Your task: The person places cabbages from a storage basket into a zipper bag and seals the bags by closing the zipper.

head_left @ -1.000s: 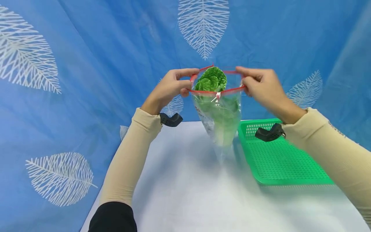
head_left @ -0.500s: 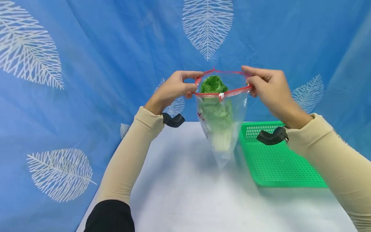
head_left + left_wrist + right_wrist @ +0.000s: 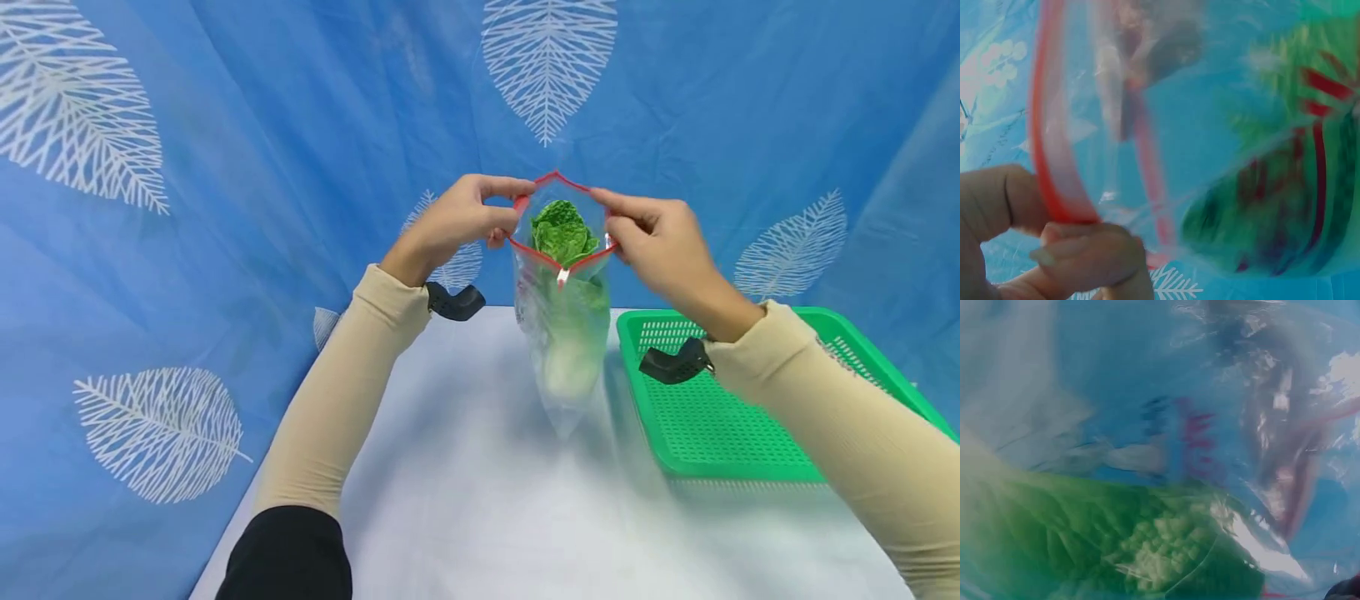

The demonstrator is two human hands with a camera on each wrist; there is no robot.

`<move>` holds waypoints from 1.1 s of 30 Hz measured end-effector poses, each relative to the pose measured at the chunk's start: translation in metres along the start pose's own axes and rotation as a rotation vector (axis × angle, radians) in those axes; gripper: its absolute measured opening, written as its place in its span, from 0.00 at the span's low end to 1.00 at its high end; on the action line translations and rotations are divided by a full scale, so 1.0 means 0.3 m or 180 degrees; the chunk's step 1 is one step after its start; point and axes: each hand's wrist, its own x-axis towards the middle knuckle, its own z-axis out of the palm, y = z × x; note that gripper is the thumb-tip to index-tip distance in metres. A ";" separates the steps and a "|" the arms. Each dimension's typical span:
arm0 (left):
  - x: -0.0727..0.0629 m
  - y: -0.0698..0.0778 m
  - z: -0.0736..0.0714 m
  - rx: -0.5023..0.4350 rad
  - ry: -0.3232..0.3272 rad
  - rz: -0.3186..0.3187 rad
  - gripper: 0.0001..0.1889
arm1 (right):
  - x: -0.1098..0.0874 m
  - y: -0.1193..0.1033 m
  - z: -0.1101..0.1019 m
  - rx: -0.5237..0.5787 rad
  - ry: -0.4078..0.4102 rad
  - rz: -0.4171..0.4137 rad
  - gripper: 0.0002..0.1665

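Observation:
A clear plastic zip bag (image 3: 528, 312) with a red-edged mouth hangs between my hands. Inside it stands a napa cabbage (image 3: 562, 233), crinkled green leaves up and pale stem down. My left hand (image 3: 461, 221) pinches the left side of the rim between thumb and fingers; the left wrist view shows those fingers (image 3: 1094, 253) on the red strip (image 3: 1040, 144). On the opposite side, my right hand (image 3: 667, 250) pinches the rim. A white slider (image 3: 562, 277) sits at the near point of the diamond-shaped mouth. Green leaf (image 3: 1085, 537) fills the lower right wrist view, seen through plastic.
A green perforated plastic basket (image 3: 656, 442) stands at the right on the white table (image 3: 465, 500), partly under my right forearm. Behind and to the left hangs a blue cloth (image 3: 300, 125) with white leaf prints.
The bag's mouth first widened as my right hand shifted right. Now that hand has come back left, narrowing the mouth into a diamond. The cabbage sits lower in the bag than at first.

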 end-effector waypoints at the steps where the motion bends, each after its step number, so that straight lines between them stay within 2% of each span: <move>1: -0.004 -0.001 -0.003 -0.0016 0.0017 0.0011 0.31 | 0.005 0.003 0.017 0.0038 -0.0036 -0.0015 0.24; 7: -0.032 -0.021 -0.030 0.0043 0.0148 -0.0019 0.31 | 0.039 0.026 0.144 0.0458 -0.0065 -0.0171 0.25; 11: -0.072 -0.040 -0.086 0.0133 0.0316 -0.0146 0.30 | 0.067 0.040 0.261 0.0795 -0.0080 -0.0235 0.26; 15: -0.139 -0.036 -0.185 0.0480 0.0609 -0.0327 0.30 | 0.080 0.054 0.409 0.1146 -0.0184 -0.0278 0.28; 18: -0.188 -0.029 -0.237 0.0806 0.0646 -0.0463 0.31 | 0.058 0.077 0.505 0.1348 -0.0321 -0.0235 0.29; 19: -0.189 -0.034 -0.233 0.0907 0.0604 -0.0507 0.31 | 0.043 0.097 0.520 0.1381 -0.0343 -0.0182 0.30; 21: -0.178 -0.055 -0.205 0.1152 0.0483 -0.0592 0.31 | 0.003 0.150 0.547 0.1391 -0.0349 -0.0021 0.31; 23: -0.157 -0.107 -0.156 0.1444 0.0325 -0.0679 0.31 | -0.048 0.225 0.575 0.1357 -0.0312 0.0230 0.31; 26: -0.133 -0.231 -0.055 0.1844 0.0018 -0.0827 0.32 | -0.149 0.360 0.617 0.1324 -0.0255 0.0807 0.30; 29: -0.123 -0.377 0.065 0.1938 -0.0259 -0.0890 0.30 | -0.262 0.484 0.641 0.1246 -0.0168 0.1338 0.29; 31: -0.123 -0.457 0.147 0.1965 -0.0318 -0.0835 0.29 | -0.325 0.544 0.642 0.1135 -0.0103 0.1551 0.29; 33: -0.120 -0.515 0.220 0.2084 -0.0300 -0.0737 0.26 | -0.371 0.589 0.637 0.1006 -0.0037 0.1654 0.29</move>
